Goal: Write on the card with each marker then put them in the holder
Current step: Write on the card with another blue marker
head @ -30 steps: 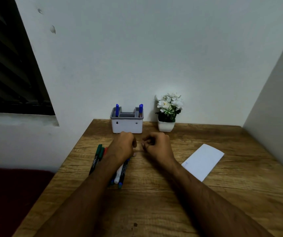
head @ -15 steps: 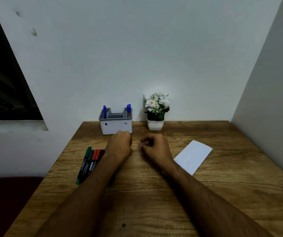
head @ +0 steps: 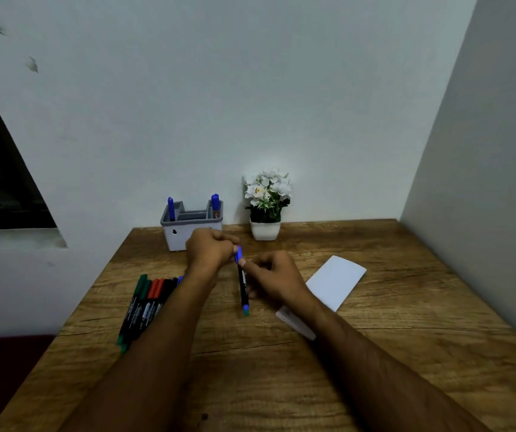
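Over the wooden bench (head: 390, 353), the left hand (head: 210, 249) pinches the cap of a blue marker (head: 243, 283) while the right hand (head: 274, 277) grips its barrel, near the white card (head: 336, 280).

Wooden table (head: 406, 353) — holder (head: 185, 236), markers (head: 144, 304), card (head: 334, 282), flowerpot (head: 264, 229).

Left forearm (head: 144, 353) hides part of the marker row (head: 144, 304); right wrist covers the card (head: 333, 283) corner; marker labels unreadable.
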`<state>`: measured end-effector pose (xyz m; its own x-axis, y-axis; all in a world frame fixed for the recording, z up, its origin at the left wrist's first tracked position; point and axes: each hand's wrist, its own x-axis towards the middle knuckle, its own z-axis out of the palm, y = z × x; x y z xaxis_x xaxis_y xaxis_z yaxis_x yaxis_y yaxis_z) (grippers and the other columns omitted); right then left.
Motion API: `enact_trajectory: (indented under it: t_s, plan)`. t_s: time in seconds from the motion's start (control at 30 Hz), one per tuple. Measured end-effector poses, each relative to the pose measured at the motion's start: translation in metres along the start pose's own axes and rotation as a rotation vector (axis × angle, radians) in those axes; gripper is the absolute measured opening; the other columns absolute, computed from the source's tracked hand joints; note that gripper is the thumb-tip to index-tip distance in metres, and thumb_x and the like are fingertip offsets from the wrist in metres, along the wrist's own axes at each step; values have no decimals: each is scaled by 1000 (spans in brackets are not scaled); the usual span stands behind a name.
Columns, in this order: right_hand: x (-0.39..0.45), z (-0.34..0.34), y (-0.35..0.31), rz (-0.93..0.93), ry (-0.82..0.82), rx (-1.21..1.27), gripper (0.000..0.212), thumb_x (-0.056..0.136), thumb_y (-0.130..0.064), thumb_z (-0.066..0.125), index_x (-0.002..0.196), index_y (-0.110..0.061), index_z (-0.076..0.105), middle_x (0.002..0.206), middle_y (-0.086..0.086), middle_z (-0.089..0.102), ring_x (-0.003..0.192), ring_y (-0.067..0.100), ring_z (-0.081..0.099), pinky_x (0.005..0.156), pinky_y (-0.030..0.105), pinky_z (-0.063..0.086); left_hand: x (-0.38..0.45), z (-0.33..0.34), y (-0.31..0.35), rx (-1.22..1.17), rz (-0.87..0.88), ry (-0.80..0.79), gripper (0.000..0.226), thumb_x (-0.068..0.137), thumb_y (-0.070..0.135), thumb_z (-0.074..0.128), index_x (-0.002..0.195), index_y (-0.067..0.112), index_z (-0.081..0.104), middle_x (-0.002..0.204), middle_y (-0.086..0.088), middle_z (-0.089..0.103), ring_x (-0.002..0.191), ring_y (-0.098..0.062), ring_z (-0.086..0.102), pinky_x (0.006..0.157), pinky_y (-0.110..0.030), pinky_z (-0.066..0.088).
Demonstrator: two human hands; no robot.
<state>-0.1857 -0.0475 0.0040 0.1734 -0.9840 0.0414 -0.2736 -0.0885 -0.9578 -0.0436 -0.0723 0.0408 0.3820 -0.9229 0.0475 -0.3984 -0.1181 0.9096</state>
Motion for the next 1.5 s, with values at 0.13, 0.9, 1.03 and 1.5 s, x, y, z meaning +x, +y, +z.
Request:
enact_trajectory:
  t_s: [0.13, 0.9, 1.03, 1.5]
  plan:
    - [-3, -8, -6, 11, -29, 3, 22, 97, -15, 71, 84, 2, 75, 64, 8, 70, 42, 10, 64, 42, 18, 48, -8, 9, 8, -180, -73, 59, 23, 79, -3, 74, 79, 19, 76, 85, 3, 71, 78, -7, 64, 68, -20, 54]
    - [-25, -71, 11, 178, 31, 229, 27, 102, -19, 64, 91, 1, 78, 71, 8, 74, 61, 13, 65, 57, 23, 53, 3, 22, -8, -278, -111, -3, 21, 80, 13, 77, 100, 13, 72, 100, -4, 72, 80, -12, 68, 70, -27, 57]
    - [-27, -72, 11, 58, 101, 225, 12, 96, -19, 73, 104, -11, 78, 88, 13, 80, 74, 15, 73, 65, 25, 57, -14, 49, -25, 274, 302, -71, 29, 75, 28, 83, 99, 16, 75, 96, 2, 74, 79, -5, 61, 71, -21, 49]
    - [-32, -89, 29, -50, 261, 472, 13, 97, -3, 68, 110, 0, 69, 94, 18, 79, 75, 25, 74, 58, 31, 58, -52, 66, -27, 482, 857, -340, 20, 89, 20, 62, 106, 24, 72, 99, 8, 72, 85, -6, 62, 76, -33, 55]
